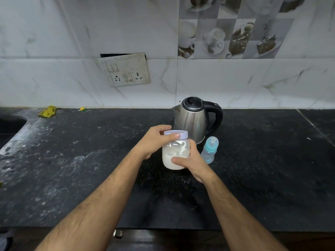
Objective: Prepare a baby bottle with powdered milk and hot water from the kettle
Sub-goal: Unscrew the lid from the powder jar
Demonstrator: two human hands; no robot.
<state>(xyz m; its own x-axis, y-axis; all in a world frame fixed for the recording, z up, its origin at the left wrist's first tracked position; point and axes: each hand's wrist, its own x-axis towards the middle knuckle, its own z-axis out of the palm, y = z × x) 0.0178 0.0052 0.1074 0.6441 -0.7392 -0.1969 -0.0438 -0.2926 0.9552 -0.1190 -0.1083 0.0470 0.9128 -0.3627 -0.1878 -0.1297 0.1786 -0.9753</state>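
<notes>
A clear jar of white milk powder [175, 156] with a pale lilac lid [176, 134] is held just above the black counter [90, 160]. My left hand [154, 140] wraps around the lid, thumb across its front. My right hand [190, 160] grips the jar's body from the right. A spoon-like shape shows inside the jar. Behind it stands a steel kettle [192, 120] with a black lid and handle, lid closed. To the right of the jar a small clear baby bottle [210, 149] with a teal collar and its teat on stands upright.
A sink [9, 127] cuts into the counter at the far left. A yellow cloth [48, 111] and a small yellow-green item [83, 109] lie by the tiled wall. A socket plate [126, 69] hangs loose on the wall. A drawer knob [117, 234] shows below the counter's front edge.
</notes>
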